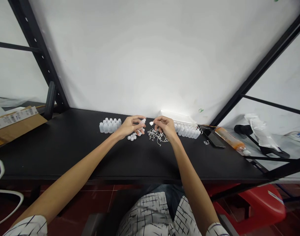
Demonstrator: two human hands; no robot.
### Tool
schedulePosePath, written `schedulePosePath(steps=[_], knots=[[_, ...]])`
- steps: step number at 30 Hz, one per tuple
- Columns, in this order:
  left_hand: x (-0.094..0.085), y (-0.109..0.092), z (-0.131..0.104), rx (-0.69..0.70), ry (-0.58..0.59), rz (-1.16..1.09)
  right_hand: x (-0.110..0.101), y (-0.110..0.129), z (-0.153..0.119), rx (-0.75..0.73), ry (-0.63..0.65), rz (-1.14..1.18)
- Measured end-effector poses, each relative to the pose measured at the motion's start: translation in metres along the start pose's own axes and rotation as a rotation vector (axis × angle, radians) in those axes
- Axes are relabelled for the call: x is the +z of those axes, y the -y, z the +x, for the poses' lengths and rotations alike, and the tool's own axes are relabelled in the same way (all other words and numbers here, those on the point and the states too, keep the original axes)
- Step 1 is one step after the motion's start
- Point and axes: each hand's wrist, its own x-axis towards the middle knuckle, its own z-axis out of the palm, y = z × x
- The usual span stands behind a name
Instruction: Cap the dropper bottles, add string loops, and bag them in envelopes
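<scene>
With our left grip we hold a small translucent bottle, fingers curled round it; our right grip pinches a small white piece at the bottle's three o'clock. On the table, standing bottles sit at the left grip's nine o'clock, loose caps at six.

Black tabletop: translucent bottles upright in cluster, white caps, tangled white cords, dark phone.
</scene>
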Motion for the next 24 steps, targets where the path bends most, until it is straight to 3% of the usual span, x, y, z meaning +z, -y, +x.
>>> schedulePosePath(steps=[6,24], knots=[[0.0056,0.0043,0.0019,0.017,0.025,0.13,0.0074,-0.0061,0.0012,-0.022,-0.07,0.014],[0.0098,0.0025,-0.0011,0.046,0.001,0.207,0.0063,0.0009,-0.0048,-0.025,0.105,0.039]])
